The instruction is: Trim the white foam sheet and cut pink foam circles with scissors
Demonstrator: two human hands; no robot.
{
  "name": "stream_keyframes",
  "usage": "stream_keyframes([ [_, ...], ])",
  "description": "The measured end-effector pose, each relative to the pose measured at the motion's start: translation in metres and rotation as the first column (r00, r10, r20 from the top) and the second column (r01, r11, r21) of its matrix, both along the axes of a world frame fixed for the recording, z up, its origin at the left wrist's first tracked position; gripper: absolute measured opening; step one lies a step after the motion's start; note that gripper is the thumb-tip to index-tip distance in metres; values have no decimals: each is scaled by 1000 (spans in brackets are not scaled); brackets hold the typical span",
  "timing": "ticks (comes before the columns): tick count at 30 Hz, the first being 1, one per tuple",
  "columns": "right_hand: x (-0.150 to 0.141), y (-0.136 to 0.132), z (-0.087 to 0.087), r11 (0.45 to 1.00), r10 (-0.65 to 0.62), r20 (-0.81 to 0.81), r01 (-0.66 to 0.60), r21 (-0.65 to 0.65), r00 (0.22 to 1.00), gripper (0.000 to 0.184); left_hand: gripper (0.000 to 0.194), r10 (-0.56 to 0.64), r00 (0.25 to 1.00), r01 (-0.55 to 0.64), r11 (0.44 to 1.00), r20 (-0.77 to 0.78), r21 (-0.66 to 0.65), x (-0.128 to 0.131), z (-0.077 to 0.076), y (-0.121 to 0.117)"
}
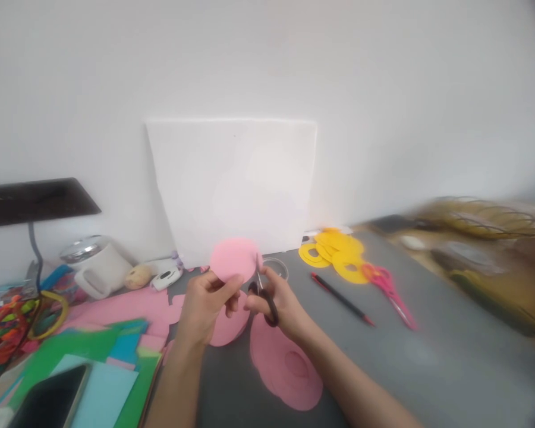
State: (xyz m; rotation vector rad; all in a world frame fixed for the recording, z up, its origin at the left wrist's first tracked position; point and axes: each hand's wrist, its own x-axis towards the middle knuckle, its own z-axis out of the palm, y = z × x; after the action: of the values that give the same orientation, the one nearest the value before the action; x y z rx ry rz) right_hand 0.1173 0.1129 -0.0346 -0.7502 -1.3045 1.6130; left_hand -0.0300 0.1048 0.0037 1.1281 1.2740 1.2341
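left hand (207, 300): pinching pink disc (234, 258) | right hand (279, 297): gripping scissors (263, 293) at disc's edge

right: passable over gray table (437, 368), beyond pencil (342, 299) and pink scissors (390, 292) | right rear: obstructed by yellow rings (336, 242) | ahead: walled off by white board (236, 184) | left: crowded by mug (104, 270), colored paper (84, 345) and phone (51, 398), overhung by dark panel (35, 201) | middle: narrowed by left hand (208, 297) and right hand (284, 299)
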Motion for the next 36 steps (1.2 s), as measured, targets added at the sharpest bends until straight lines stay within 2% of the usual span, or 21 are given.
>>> stream_keyframes([
  [15,0,-1,3,999,-39,97,40,-9,995,58,23,8,1000,-8,1000,3,4,-2,3,1],
  [21,0,-1,2,999,-34,89,36,-25,996,58,22,13,1000,-13,1000,16,17,-2,4,-1],
  [26,-3,-1,-3,999,-27,61,28,-16,998,57,20,15,997,-17,1000,70,21,0,-1,1],
  [32,-4,-1,-3,1000,26,25,-26,-11,999,57,26,26,999,-26,1000,-41,5,-1,-5,2],
  [36,-1,0,1,1000,16,-31,-16,8,999,57,25,-13,999,13,1000,-42,6,-1,-2,1],
])
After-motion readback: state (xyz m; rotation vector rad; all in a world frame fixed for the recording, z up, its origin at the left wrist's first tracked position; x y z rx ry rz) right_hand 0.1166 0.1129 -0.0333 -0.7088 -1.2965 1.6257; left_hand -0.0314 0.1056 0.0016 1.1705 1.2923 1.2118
